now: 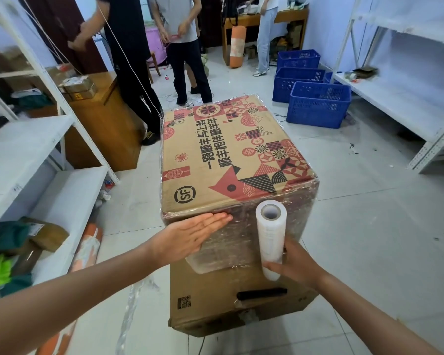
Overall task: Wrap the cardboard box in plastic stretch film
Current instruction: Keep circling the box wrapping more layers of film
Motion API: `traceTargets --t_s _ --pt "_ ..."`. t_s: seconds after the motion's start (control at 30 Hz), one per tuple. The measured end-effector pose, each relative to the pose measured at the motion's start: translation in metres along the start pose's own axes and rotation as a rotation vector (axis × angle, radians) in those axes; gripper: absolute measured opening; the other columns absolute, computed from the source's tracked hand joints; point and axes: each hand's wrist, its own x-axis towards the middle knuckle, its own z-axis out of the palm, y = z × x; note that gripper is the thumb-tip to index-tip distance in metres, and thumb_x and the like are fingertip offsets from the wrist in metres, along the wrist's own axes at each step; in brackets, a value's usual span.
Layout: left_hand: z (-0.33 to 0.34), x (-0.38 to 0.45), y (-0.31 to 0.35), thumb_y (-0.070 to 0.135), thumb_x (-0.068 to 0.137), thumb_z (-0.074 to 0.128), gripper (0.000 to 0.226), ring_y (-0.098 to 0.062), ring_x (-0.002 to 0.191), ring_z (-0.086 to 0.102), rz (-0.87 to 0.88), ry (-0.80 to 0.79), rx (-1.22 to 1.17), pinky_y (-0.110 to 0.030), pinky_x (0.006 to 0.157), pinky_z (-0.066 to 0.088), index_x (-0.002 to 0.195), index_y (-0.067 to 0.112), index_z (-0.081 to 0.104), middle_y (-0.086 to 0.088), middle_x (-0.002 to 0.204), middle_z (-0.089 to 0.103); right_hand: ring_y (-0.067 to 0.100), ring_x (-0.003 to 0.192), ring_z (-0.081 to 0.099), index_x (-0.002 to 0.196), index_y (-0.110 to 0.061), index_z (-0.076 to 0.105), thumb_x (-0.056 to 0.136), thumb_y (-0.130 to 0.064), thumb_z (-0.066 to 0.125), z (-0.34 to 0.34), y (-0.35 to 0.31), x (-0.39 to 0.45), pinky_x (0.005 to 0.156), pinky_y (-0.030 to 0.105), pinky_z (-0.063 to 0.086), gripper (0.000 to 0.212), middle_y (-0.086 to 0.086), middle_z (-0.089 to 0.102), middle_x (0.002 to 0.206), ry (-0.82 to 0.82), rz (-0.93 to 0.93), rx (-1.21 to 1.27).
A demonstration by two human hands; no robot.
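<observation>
Cardboard box (pixel 231 155) has left hand (pixel 190 234) flat against its film-covered near side; right hand (pixel 295 265) grips film roll (pixel 271 239).

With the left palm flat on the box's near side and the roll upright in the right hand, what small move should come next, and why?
Probably carry the film roll rightward around the near right corner. The left hand presses flat on the film on the printed box, the right hand grips the roll's lower end, and the top looks bare.

Left hand (pixel 192 233) flat, fingers (pixel 219 218) straight and together, arm extended forward. Right hand (pixel 294 263) lower right, fingers curled in a grip.
</observation>
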Motion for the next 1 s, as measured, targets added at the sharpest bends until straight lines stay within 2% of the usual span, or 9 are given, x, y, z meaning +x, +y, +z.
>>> traceTargets --t_s 0.17,0.27,0.33,0.43,0.5,0.6,0.7,0.87,1.0 --pt "-0.002 0.001 0.014 0.028 0.093 0.031 0.072 -0.043 0.141 -0.012 0.005 0.117 -0.098 -0.054 0.114 -0.013 0.144 -0.011 -0.001 -0.033 0.151 -0.011 0.01 0.119 0.05 0.137 -0.024 0.036 0.071 -0.034 0.08 0.002 -0.001 0.001 0.097 0.034 0.048 0.08 -0.01 0.053 0.129 0.013 0.019 -0.005" --pt "-0.01 0.018 0.033 0.024 0.086 0.051 0.06 -0.039 0.143 0.0 0.225 0.162 -0.126 -0.05 0.116 -0.005 0.135 0.003 0.024 -0.023 0.153 0.01 0.001 0.111 0.053 0.13 -0.035 0.037 0.067 -0.039 0.078 0.002 -0.001 -0.003 0.085 0.016 0.047 0.076 -0.024 0.055 0.116 0.005 0.031 0.018" --pt "-0.01 0.031 0.038 0.026 0.091 0.044 0.056 -0.032 0.144 0.008 0.283 0.167 -0.087 -0.047 0.115 0.0 0.141 0.007 0.025 -0.016 0.155 0.015 -0.005 0.108 0.052 0.129 -0.044 0.034 0.066 -0.038 0.078 0.001 -0.002 -0.006 0.077 0.01 0.046 0.077 -0.031 0.054 0.112 -0.004 0.039 0.039" --pt "-0.001 0.041 0.039 0.008 0.093 0.012 0.054 -0.025 0.144 0.013 0.225 0.132 -0.048 -0.04 0.116 0.007 0.147 0.001 0.008 -0.015 0.154 0.009 -0.016 0.108 0.049 0.126 -0.051 0.031 0.069 -0.032 0.082 -0.002 -0.004 -0.007 0.074 0.004 0.045 0.079 -0.041 0.05 0.114 0.0 0.074 0.06" --pt "0.006 0.04 0.044 0.0 0.086 0.003 0.058 -0.026 0.144 0.012 0.213 0.115 -0.062 -0.038 0.116 0.009 0.145 -0.003 0.003 -0.017 0.153 0.007 -0.016 0.103 0.051 0.121 -0.053 0.033 0.067 -0.033 0.084 -0.007 -0.007 -0.007 0.071 0.004 0.045 0.077 -0.04 0.051 0.111 0.01 0.113 0.064" --pt "0.01 0.035 0.047 0.01 0.093 0.013 0.057 -0.031 0.144 0.004 0.227 0.086 -0.052 -0.041 0.116 0.003 0.143 -0.008 -0.007 -0.022 0.153 -0.002 -0.006 0.099 0.054 0.119 -0.044 0.038 0.064 -0.035 0.086 -0.011 -0.014 -0.005 0.071 0.008 0.045 0.073 -0.033 0.051 0.109 0.017 0.143 0.047" --pt "0.013 0.032 0.049 0.021 0.097 0.025 0.068 -0.037 0.141 -0.005 0.201 0.109 -0.051 -0.045 0.114 -0.001 0.14 -0.013 -0.015 -0.026 0.153 -0.005 0.006 0.103 0.054 0.114 -0.037 0.043 0.063 -0.031 0.087 -0.008 -0.016 -0.006 0.083 0.021 0.047 0.067 -0.018 0.056 0.11 0.073 0.171 0.048" --pt "0.02 0.028 0.046 0.032 0.094 0.042 0.081 -0.051 0.133 -0.015 0.228 0.139 -0.06 -0.055 0.109 -0.009 0.145 -0.007 -0.007 -0.036 0.146 -0.013 0.017 0.11 0.052 0.123 -0.021 0.045 0.063 -0.025 0.088 -0.008 -0.016 -0.013 0.091 0.036 0.049 0.074 -0.003 0.055 0.117 0.224 0.229 0.044" --pt "0.023 0.026 0.047 0.035 0.094 0.044 0.082 -0.054 0.132 -0.015 0.273 0.117 -0.046 -0.059 0.107 -0.011 0.146 -0.006 -0.004 -0.037 0.146 -0.012 0.017 0.105 0.052 0.124 -0.018 0.047 0.062 -0.026 0.088 -0.008 -0.018 -0.014 0.081 0.029 0.046 0.075 -0.005 0.054 0.113 0.34 0.258 0.031"
